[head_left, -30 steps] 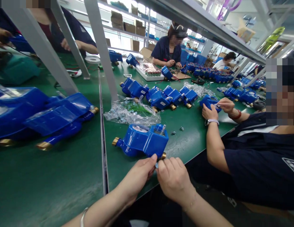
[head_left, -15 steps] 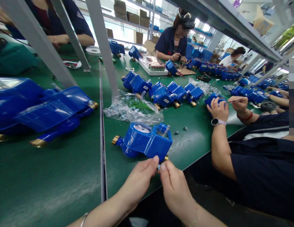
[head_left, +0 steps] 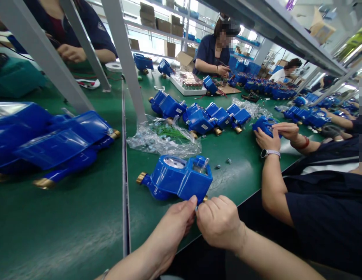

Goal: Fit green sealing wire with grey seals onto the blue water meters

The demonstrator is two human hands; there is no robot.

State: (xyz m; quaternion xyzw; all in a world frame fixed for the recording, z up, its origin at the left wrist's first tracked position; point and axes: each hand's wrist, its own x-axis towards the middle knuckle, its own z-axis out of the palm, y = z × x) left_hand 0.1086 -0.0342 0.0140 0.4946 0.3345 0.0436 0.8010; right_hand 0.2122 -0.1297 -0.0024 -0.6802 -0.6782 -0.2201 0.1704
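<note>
A blue water meter (head_left: 166, 177) with brass ends lies on the green bench just beyond my hands. Its round dial faces up, and a window opens in the box part at its right. At the meter's near right corner, my left hand (head_left: 177, 217) pinches a small pale-blue seal (head_left: 196, 208), mostly hidden by fingers. My right hand (head_left: 220, 221) is curled closed against the same seal, knuckles up, so its fingertips are hidden. Two small loose seals (head_left: 228, 160) lie right of the meter, near a thin clear wire.
Behind the meter lies a clear plastic bag (head_left: 166, 146) of pale-blue seals with green wires. Several blue meters (head_left: 200, 120) stand further back, others (head_left: 64, 136) at left. A metal post (head_left: 125, 58) rises behind the bag. At right, a co-worker's hands (head_left: 268, 138) handle another meter.
My right hand has rolled over from a thumb-side pinch to a closed fist with knuckles up. My left hand stays nearly in place. The co-worker's hands at right have closed in on their meter.
</note>
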